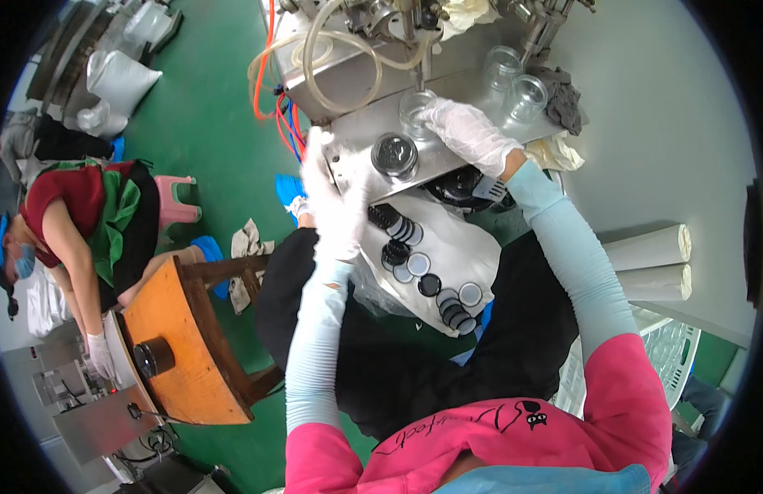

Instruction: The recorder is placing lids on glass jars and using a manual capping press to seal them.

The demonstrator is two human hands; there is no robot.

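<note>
My right hand (468, 133), in a thin white glove, holds a clear round jar (415, 114) beneath the metal nozzle (421, 65) of a filling machine. My left hand (335, 204), gloved too and blurred, is above the left end of the steel platform (357, 167); its fingers look apart, and no object can be made out in it. Between the hands a jar with dark contents (394, 157) stands on the platform. Two clear jars (526, 99) stand further right beside a grey cloth (560, 99). Black lids (429, 284) lie on a white sheet below.
Clear hoses (341, 68) and an orange tube (258, 92) hang at the machine's left. A co-worker (79, 228) sits at the left near a wooden stool (190, 346) that bears a dark jar (153, 357). Two white rolls (653, 283) and a crate of jars (668, 346) are at the right.
</note>
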